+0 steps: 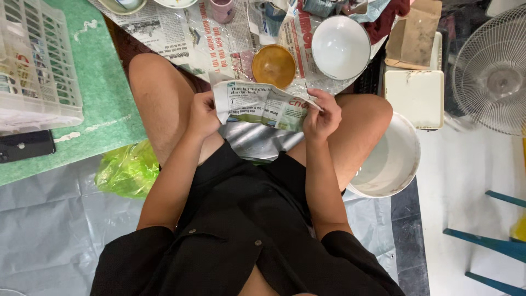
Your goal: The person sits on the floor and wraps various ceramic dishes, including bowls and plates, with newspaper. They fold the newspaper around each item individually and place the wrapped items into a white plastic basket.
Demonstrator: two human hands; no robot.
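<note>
We hold a crumpled sheet of newspaper stretched between our knees, our left hand pinching its left edge and our right hand gripping its right edge, the hands well apart. Just beyond it sit an amber bowl and a white bowl on spread newspaper, with a white bucket beside our right knee.
</note>
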